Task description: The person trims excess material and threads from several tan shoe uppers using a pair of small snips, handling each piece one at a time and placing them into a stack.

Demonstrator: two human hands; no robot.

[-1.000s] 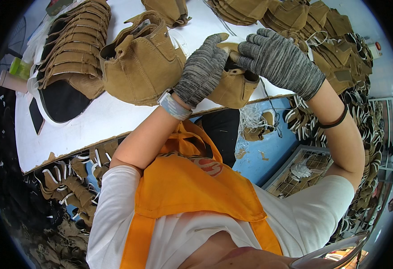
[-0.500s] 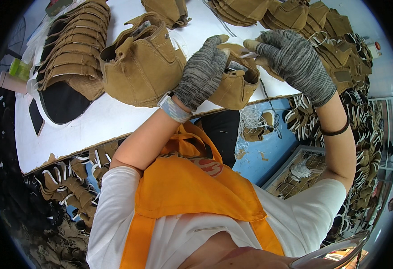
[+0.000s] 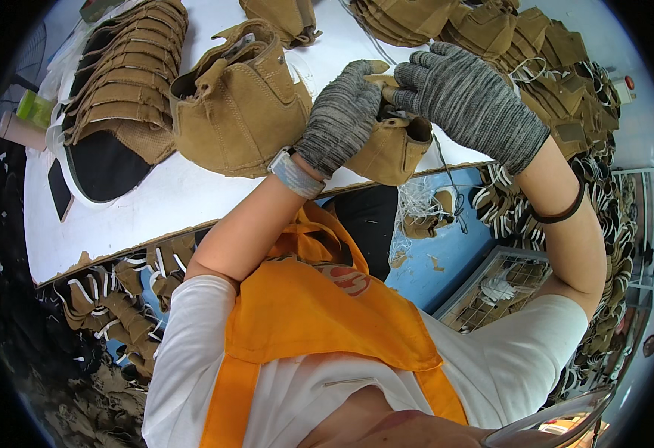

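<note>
Both my hands, in grey knitted gloves with bare fingertips, are close together over a small tan suede shoe upper [image 3: 392, 154] near the table's front edge. My left hand [image 3: 342, 116] is closed on the upper's left side and top. My right hand [image 3: 465, 101] bends over the upper from the right, its fingers pinched near the left fingertips; what lies between them is hidden. A larger tan suede upper [image 3: 241, 112] stands on the white table [image 3: 140, 216], just left of my left hand.
A row of stacked tan pieces [image 3: 129, 97] with black linings lies at the left. More tan uppers [image 3: 484, 30] are piled at the back right. A dark flat phone-like slab [image 3: 59, 196] rests by the left edge. Below right is a wire basket [image 3: 491, 291].
My right hand has shifted left and turned inward over the small upper, bringing its fingertips to my left fingers. My left hand has hardly moved.
</note>
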